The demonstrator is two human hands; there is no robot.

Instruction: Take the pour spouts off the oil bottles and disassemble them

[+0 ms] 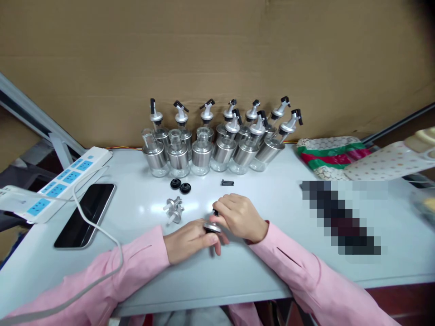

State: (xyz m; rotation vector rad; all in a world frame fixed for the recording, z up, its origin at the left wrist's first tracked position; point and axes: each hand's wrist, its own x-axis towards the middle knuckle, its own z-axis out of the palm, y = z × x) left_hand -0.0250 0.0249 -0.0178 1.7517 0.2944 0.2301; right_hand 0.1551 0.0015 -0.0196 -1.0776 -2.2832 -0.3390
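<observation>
In the middle near the front, my left hand (193,239) is closed on a bottle pourer top (212,227) with a silver collar and a black base. My right hand (239,216) bends over it, fingers pinching a small black part (215,212) at the pourer's upper end; most of that part is hidden. Silver pourer spouts (175,210) lie in a cluster left of my hands. Two black round stoppers (185,188) lie just beyond them. Small black levers (227,183) rest behind my right hand.
Glass bottles with steel sleeves (201,156) stand at the back, several with pourers, three open-necked. At left are a power strip (68,181), a phone (86,216) and a white cable (97,225) crossing my left sleeve. A patterned bag (333,156) and a dotted object (377,160) sit right.
</observation>
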